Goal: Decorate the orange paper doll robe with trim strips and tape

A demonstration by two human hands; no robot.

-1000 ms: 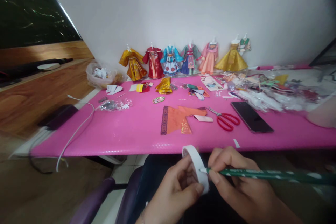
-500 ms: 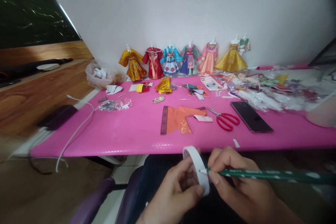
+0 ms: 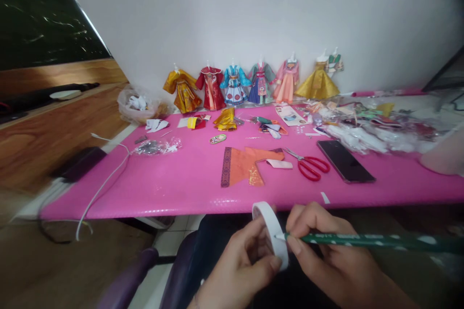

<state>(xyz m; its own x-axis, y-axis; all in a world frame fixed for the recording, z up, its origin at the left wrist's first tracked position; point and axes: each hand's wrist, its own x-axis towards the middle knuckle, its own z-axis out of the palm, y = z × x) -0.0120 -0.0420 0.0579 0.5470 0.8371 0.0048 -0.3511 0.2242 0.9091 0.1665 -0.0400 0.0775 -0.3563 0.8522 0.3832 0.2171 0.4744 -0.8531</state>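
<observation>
A roll of white tape [image 3: 274,231] is gripped in my left hand [image 3: 243,261], the thumb on its outer face and the fingers inside the ring. My right hand [image 3: 326,246] pinches a green pen with white spots [image 3: 377,243] close to its tip. That tip touches or nearly touches the outside of the tape roll. Both hands are held in front of the pink table's [image 3: 163,193] near edge. Beyond them on the table lie an orange fabric garment piece [image 3: 239,164], a small pale strip [image 3: 279,164] and red-handled scissors [image 3: 311,168].
A black phone [image 3: 346,161] lies right of the scissors. Plastic-wrapped pieces [image 3: 362,137] are heaped at the back right. Small doll dresses [image 3: 235,84] stand along the wall. A white cable [image 3: 105,188] hangs over the left edge, and a bagged bowl [image 3: 134,106] sits at the back left.
The view has shifted very slightly. Both hands keep the same hold, with the pen tip still at the tape roll.
</observation>
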